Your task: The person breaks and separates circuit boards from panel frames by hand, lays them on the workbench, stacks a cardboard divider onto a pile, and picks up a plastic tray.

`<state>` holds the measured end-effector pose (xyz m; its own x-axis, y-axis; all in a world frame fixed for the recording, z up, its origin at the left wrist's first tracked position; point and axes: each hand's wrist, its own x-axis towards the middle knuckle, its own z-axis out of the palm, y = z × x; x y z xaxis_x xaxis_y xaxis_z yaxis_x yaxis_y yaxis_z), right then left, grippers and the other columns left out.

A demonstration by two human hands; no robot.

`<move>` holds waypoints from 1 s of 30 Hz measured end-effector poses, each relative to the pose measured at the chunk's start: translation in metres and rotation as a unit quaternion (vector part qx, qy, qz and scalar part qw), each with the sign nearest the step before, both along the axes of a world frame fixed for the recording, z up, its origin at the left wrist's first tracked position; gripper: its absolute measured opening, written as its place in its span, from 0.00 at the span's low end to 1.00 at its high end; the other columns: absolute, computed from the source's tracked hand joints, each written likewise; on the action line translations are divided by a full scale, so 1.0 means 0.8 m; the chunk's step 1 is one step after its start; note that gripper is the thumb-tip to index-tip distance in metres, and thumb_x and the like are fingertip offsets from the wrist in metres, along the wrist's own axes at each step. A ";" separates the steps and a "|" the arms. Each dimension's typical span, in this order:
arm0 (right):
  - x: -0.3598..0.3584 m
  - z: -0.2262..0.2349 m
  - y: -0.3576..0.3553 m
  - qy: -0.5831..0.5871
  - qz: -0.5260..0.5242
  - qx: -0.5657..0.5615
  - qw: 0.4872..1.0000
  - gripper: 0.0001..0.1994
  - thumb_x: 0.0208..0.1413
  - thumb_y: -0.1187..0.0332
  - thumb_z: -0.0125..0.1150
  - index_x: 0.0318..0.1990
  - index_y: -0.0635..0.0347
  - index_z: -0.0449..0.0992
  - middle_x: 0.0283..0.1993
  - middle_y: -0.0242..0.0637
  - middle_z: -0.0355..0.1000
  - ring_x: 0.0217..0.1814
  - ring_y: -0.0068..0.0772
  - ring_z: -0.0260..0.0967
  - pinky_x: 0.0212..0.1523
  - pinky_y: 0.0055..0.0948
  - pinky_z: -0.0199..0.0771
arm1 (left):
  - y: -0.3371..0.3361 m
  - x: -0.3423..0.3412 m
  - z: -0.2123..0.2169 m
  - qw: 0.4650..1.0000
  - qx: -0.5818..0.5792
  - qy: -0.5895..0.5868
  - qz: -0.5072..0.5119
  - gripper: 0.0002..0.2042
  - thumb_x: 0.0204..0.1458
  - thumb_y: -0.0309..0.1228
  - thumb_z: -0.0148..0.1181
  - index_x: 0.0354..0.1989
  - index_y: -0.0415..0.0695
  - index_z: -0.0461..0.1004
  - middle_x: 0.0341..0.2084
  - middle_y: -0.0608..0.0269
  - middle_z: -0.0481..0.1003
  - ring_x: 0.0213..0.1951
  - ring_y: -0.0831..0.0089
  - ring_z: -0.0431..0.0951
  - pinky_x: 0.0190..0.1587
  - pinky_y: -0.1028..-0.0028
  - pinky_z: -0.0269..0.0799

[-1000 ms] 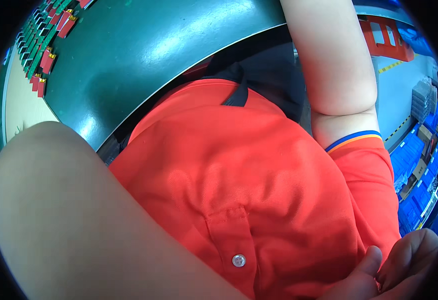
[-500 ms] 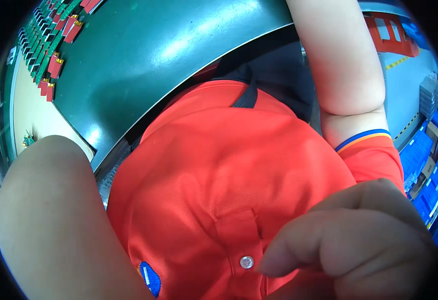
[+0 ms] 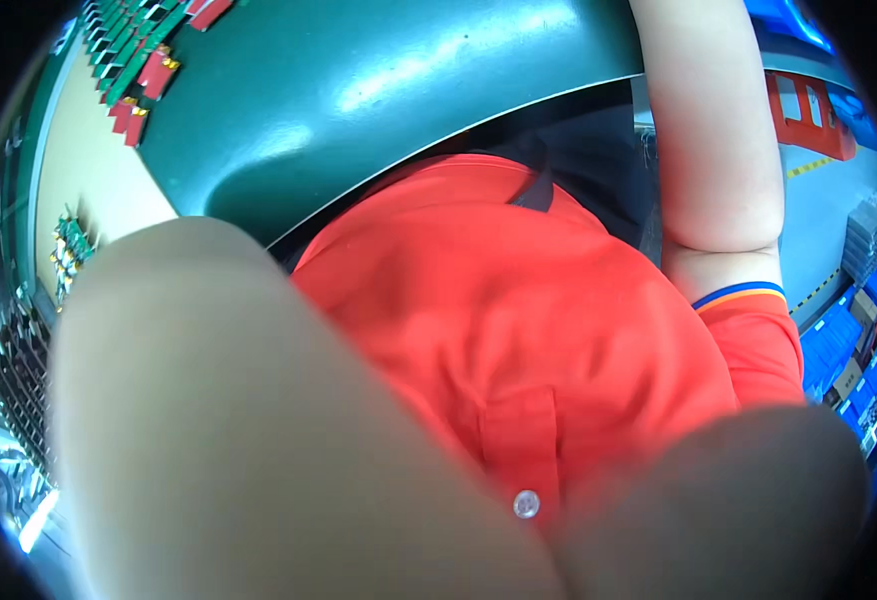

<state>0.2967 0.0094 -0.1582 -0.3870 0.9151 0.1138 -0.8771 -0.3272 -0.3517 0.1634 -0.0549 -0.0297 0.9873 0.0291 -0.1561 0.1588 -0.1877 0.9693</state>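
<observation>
My left arm is bent, with its elbow at the left and the forearm (image 3: 288, 430) slanting across the lower picture. Very close to the camera, my left hand (image 3: 718, 510) shows as a dark, blurred, rounded shape in front of my red shirt (image 3: 518, 290). Its fingers cannot be made out, nor whether anything is in them. A clear shirt button (image 3: 526, 503) lies just left of this hand. My right arm (image 3: 720, 130) stretches away over the table's right end and leaves the picture at the top, so my right hand is out of sight.
A green-topped table (image 3: 288, 110) spans the far side. Rows of green circuit boards with red parts (image 3: 148, 75) stand at its far left. Another green board cluster (image 3: 73, 245) sits on a cream surface near my left elbow. Blue bins (image 3: 833, 340) and an orange plastic item (image 3: 808, 115) are at right.
My left forearm has swung right and now covers more of the shirt. The left hand, whose curled fingers showed before, is now a blur. The view has shifted slightly.
</observation>
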 end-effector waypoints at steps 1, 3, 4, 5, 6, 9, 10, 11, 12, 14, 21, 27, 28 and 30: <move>0.000 0.006 0.005 0.001 0.002 0.005 1.000 0.39 0.49 0.33 0.43 0.58 0.58 0.64 0.53 0.49 0.68 0.53 0.56 0.66 0.51 0.59 0.65 | 0.003 0.000 0.006 1.000 0.002 0.002 0.000 0.16 0.49 0.39 0.59 0.24 0.42 0.60 0.16 0.58 0.66 0.20 0.60 0.71 0.22 0.64 0.63; 0.004 0.032 0.025 0.000 0.008 0.031 0.999 0.40 0.49 0.33 0.43 0.58 0.58 0.64 0.53 0.49 0.68 0.53 0.56 0.66 0.51 0.59 0.65 | 0.014 0.005 0.025 1.000 0.022 0.003 0.002 0.16 0.49 0.39 0.59 0.24 0.42 0.60 0.16 0.58 0.66 0.20 0.59 0.71 0.22 0.64 0.63; 0.014 0.050 0.044 -0.005 0.013 0.058 0.998 0.40 0.49 0.33 0.43 0.58 0.58 0.64 0.53 0.49 0.68 0.53 0.56 0.66 0.51 0.59 0.65 | 0.022 0.014 0.043 0.999 0.045 -0.001 0.004 0.16 0.49 0.39 0.59 0.24 0.42 0.60 0.16 0.58 0.66 0.20 0.59 0.71 0.22 0.64 0.63; 0.021 0.057 0.057 -0.010 0.015 0.072 0.997 0.40 0.49 0.33 0.43 0.58 0.58 0.64 0.53 0.49 0.68 0.53 0.56 0.66 0.51 0.59 0.65 | 0.029 0.012 0.036 0.996 0.091 0.024 0.005 0.15 0.49 0.37 0.59 0.26 0.39 0.63 0.18 0.54 0.69 0.24 0.55 0.72 0.27 0.61 0.66; 0.029 0.065 0.070 -0.015 0.017 0.086 0.996 0.40 0.49 0.33 0.43 0.58 0.58 0.64 0.53 0.49 0.68 0.53 0.56 0.66 0.51 0.59 0.65 | 0.036 0.008 0.026 0.989 0.137 0.047 0.006 0.14 0.49 0.35 0.59 0.29 0.35 0.66 0.20 0.51 0.71 0.27 0.51 0.73 0.31 0.58 0.69; 0.030 0.101 0.084 0.056 0.059 0.143 0.986 0.45 0.49 0.31 0.41 0.65 0.59 0.52 0.60 0.54 0.61 0.58 0.63 0.61 0.55 0.66 0.58 | 0.038 -0.003 0.034 0.984 0.157 0.073 0.041 0.16 0.53 0.42 0.56 0.34 0.40 0.64 0.24 0.51 0.71 0.29 0.49 0.72 0.30 0.59 0.67; 0.023 0.112 0.078 0.130 0.066 0.094 0.985 0.46 0.48 0.30 0.40 0.65 0.58 0.53 0.60 0.54 0.61 0.57 0.63 0.61 0.55 0.67 0.58 | 0.035 -0.010 0.033 0.981 0.174 0.073 0.046 0.16 0.53 0.42 0.56 0.34 0.40 0.64 0.24 0.51 0.71 0.29 0.49 0.72 0.30 0.59 0.67; 0.017 0.123 0.070 0.203 0.070 0.041 0.976 0.46 0.47 0.29 0.39 0.65 0.58 0.53 0.60 0.53 0.61 0.57 0.63 0.62 0.55 0.67 0.58 | 0.038 -0.017 0.033 0.978 0.178 0.085 0.063 0.16 0.52 0.42 0.56 0.34 0.41 0.65 0.25 0.51 0.71 0.29 0.49 0.72 0.31 0.59 0.67; 0.013 0.128 0.067 0.120 -0.010 0.046 0.992 0.39 0.54 0.35 0.39 0.62 0.59 0.59 0.57 0.50 0.64 0.54 0.57 0.66 0.55 0.59 0.63 | 0.044 -0.024 0.033 0.975 0.182 0.099 0.081 0.15 0.52 0.42 0.56 0.35 0.42 0.65 0.26 0.51 0.72 0.30 0.49 0.72 0.31 0.59 0.67; 0.032 0.103 0.088 0.117 0.148 0.183 0.965 0.45 0.47 0.36 0.53 0.67 0.55 0.51 0.68 0.53 0.47 0.67 0.59 0.48 0.63 0.59 0.47 | 0.060 -0.045 0.031 0.966 0.187 0.130 0.122 0.12 0.52 0.39 0.57 0.34 0.41 0.69 0.27 0.50 0.73 0.31 0.49 0.73 0.32 0.59 0.68; 0.026 0.113 0.074 0.299 0.063 0.032 0.952 0.45 0.50 0.33 0.44 0.68 0.52 0.44 0.70 0.52 0.42 0.68 0.68 0.42 0.58 0.76 0.42 | 0.128 -0.107 0.022 0.866 0.026 0.087 0.491 0.09 0.59 0.32 0.48 0.34 0.41 0.72 0.21 0.69 0.71 0.21 0.85 0.69 0.22 0.83 0.66; 0.014 0.122 0.068 0.024 0.016 0.085 0.996 0.40 0.54 0.37 0.41 0.66 0.59 0.50 0.65 0.48 0.54 0.63 0.51 0.59 0.56 0.57 0.64 | 0.141 -0.080 0.036 0.858 0.003 -0.032 0.512 0.09 0.59 0.33 0.50 0.38 0.41 0.71 0.21 0.70 0.71 0.21 0.87 0.68 0.22 0.85 0.64; 0.013 0.124 0.067 0.016 0.025 0.076 0.997 0.40 0.54 0.37 0.41 0.66 0.59 0.50 0.65 0.48 0.55 0.62 0.50 0.60 0.56 0.54 0.65 | 0.141 -0.078 0.039 0.861 0.020 -0.029 0.507 0.08 0.58 0.33 0.52 0.36 0.41 0.71 0.21 0.71 0.70 0.22 0.87 0.67 0.23 0.85 0.63; 0.013 0.120 0.063 0.045 0.041 0.063 0.996 0.39 0.56 0.37 0.38 0.65 0.59 0.52 0.64 0.47 0.58 0.61 0.48 0.62 0.56 0.49 0.67 | 0.138 -0.078 0.041 0.864 0.037 -0.024 0.502 0.08 0.58 0.33 0.53 0.33 0.42 0.70 0.20 0.71 0.70 0.22 0.87 0.67 0.23 0.85 0.62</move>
